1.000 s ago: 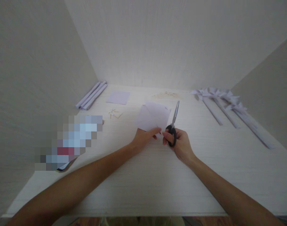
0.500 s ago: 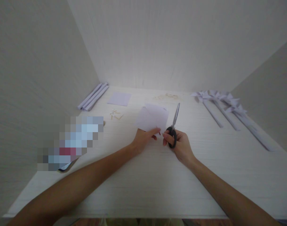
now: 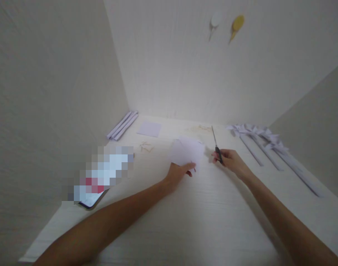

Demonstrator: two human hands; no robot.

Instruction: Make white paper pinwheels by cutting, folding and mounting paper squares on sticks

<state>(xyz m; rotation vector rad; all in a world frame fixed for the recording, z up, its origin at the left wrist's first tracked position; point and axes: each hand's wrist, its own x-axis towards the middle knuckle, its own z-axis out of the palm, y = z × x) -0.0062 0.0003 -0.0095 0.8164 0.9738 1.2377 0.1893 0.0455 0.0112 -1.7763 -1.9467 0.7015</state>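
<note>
My left hand (image 3: 181, 173) grips the near edge of a pale lilac sheet of paper (image 3: 187, 151), thumb on top and the other fingers beneath. Short slits or raised flaps show at the sheet's far corners. To the right of the paper, my right hand (image 3: 228, 159) holds a pair of scissors (image 3: 218, 152) by its black handles. The blades point away from me, look closed and are apart from the paper.
Rolled paper sticks (image 3: 123, 126) and a lilac square (image 3: 149, 129) lie back left. Toothpick-like pieces (image 3: 146, 146) are nearby, with more thin pieces (image 3: 205, 128) farther back. Paper pinwheels on sticks (image 3: 269, 146) lie right. A phone (image 3: 93, 199) rests left. Two hooks (image 3: 237, 24) are on the wall.
My right hand has moved right, away from the paper, carrying the scissors, which have turned edge-on. My left hand keeps its hold on the paper. The view has tilted up, showing the wall hooks.
</note>
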